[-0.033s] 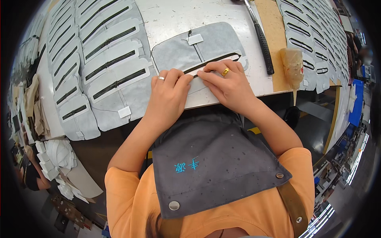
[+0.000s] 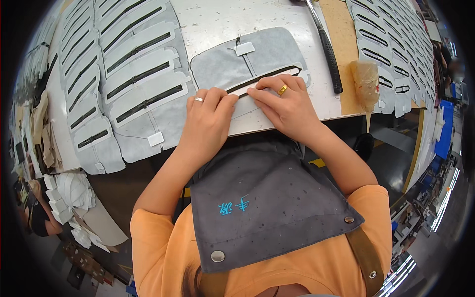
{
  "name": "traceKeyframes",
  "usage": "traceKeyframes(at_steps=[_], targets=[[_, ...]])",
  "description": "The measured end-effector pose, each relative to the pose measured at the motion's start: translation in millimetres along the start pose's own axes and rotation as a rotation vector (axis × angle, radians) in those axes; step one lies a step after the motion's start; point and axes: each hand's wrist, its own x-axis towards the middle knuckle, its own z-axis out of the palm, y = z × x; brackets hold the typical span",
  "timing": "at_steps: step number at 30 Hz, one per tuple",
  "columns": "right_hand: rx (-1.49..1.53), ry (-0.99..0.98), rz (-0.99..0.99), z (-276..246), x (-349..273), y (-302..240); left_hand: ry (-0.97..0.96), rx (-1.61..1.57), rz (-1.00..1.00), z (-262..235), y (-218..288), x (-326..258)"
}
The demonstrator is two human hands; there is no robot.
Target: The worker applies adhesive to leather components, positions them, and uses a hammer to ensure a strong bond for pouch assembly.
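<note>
Fingers (image 2: 214, 94): curled toward the thumbs on both hands; whether cloth is pinched cannot be told. Slotted panels (image 2: 143, 81), 10 o'clock: unchanged. Left hand (image 2: 208, 116), silver-ringed: shifted slightly leftward since the earlier frame. Grey panel (image 2: 217, 64), 12 o'clock: laid on the white table (image 2: 213, 20), slightly more white strip (image 2: 241, 90) bared between the hands. Right hand (image 2: 287, 104), gold-ringed: held almost unmoved at the strip. Black-handled tool (image 2: 330, 62), between 1 and 2 o'clock: undisturbed. Bottle (image 2: 364, 89), 2 o'clock: likewise.
</note>
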Motion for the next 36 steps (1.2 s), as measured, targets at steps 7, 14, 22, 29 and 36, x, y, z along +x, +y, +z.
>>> traceKeyframes(at_steps=[7, 14, 22, 29, 36], targets=[[-0.116, -0.058, -0.087, 5, 10, -12, 0.061, 0.023, -0.045, -4, -5, -22], [-0.300, -0.083, -0.159, -6, 10, -7, 0.051, 0.028, -0.044, -3, -5, -24], [-0.593, 0.328, 0.280, -37, 22, 95, 0.076, -0.048, -0.017, 2, 13, 3], [-0.029, 0.291, 0.588, -48, 14, 107, -0.038, -0.142, -0.115, 12, 12, 18], [0.518, 0.193, 0.687, -71, -38, 14, -0.069, -0.212, -0.120, 14, 13, 21]])
